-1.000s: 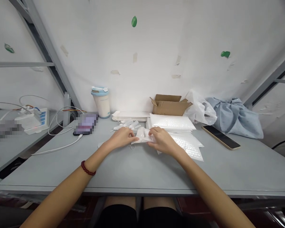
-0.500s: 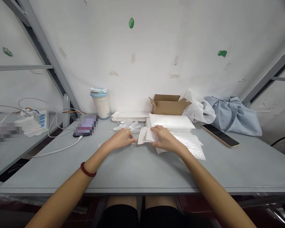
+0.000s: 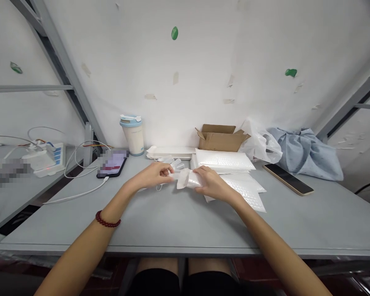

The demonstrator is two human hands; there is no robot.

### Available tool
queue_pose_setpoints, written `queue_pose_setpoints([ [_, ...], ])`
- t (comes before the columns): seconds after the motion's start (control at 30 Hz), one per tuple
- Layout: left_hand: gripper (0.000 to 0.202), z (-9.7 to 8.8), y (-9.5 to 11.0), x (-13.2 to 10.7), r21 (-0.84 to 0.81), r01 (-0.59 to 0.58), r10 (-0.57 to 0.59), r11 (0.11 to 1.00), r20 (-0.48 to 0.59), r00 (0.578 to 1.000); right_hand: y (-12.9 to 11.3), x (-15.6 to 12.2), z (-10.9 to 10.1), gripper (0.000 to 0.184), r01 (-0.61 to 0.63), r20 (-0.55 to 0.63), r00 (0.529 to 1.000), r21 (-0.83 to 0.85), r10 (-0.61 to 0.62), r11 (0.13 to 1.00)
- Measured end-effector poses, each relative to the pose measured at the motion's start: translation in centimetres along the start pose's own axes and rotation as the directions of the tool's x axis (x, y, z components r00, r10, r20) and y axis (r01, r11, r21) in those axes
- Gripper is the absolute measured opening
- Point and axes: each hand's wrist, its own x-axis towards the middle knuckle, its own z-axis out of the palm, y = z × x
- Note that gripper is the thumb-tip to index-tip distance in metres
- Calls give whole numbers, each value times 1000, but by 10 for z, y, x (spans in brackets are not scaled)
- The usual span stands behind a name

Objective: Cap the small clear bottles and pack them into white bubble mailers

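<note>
My right hand (image 3: 212, 183) holds a small white bubble pouch (image 3: 187, 179) just above the grey table (image 3: 179, 222), its open end turned to the left. My left hand (image 3: 152, 174) pinches a small white clear-capped item (image 3: 173, 174) at the pouch's mouth, a thin loop dangling beneath the fingers. More of these small items (image 3: 172, 162) lie just behind my hands. A stack of white bubble mailers (image 3: 223, 160) and loose mailers (image 3: 249, 191) lie right of my right hand.
At the back stand a blue-lidded cup (image 3: 132, 135), a flat white tray (image 3: 169, 151), an open cardboard box (image 3: 222, 137), a white plastic bag (image 3: 260, 144) and blue cloth (image 3: 305, 152). A phone (image 3: 288, 179) lies right, another phone (image 3: 112, 163) on a cable left, a power strip (image 3: 45, 158) beyond.
My left hand lifted off the table with a small item and brought it to the pouch's mouth. My right hand tilted the pouch's open end toward it.
</note>
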Motion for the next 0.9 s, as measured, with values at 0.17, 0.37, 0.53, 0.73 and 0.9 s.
queue_pose_setpoints([
  [0.17, 34, 16, 14, 2, -104, -148, 158, 983, 89, 983, -10, 0, 4, 49, 33, -21, 999, 83, -31, 996],
  [0.37, 32, -8, 2, -2, -36, 7, -10, 999, -91, 996, -5, 2, 1, 56, -16, -77, 997, 97, 23, 995],
  [0.53, 24, 2, -9, 3, 259, 96, -101, 961, 8, 995, 1, 4, 4, 57, -12, -80, 997, 103, 20, 995],
  [0.73, 15, 14, -4, 5, 283, 109, -101, 953, -42, 994, 1, 5, 5, 56, -14, -86, 996, 92, 22, 996],
  [0.9, 23, -6, 2, 0, -282, 155, -205, 947, -156, 966, 2, 5, 5, 56, -25, -92, 995, 92, 33, 995],
])
